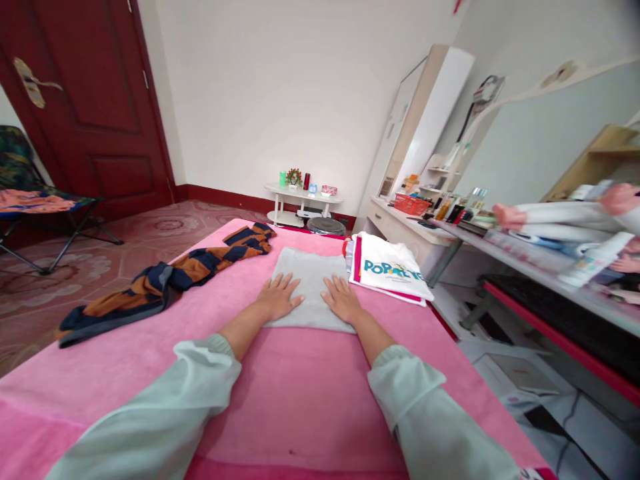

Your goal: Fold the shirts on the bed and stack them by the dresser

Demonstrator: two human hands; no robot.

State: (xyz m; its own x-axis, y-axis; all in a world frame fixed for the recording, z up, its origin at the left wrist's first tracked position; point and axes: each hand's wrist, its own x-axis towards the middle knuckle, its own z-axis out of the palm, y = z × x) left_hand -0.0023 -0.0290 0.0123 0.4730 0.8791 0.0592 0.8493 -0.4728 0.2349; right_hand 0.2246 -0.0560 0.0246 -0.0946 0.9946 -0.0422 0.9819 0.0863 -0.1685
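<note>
A light grey folded garment (310, 280) lies flat on the pink bedspread (300, 393). On its left side rests my left hand (279, 297), palm down with fingers spread. My right hand (342, 300) lies the same way on its right side. Neither hand grips the cloth. Just right of the garment sits a stack of folded clothes, topped by a white T-shirt (393, 260) with blue and yellow lettering. Off to the left, an orange and navy striped garment (185, 277) is stretched out loosely along the bed's edge.
Beyond the bed stands a low white table (300, 193) with small items on it. A dressing table (440, 230) with bottles and a red basket (411, 204) runs along the right. At the far left is a folding chair (45, 200) with cloth on it, near a dark red door (85, 100).
</note>
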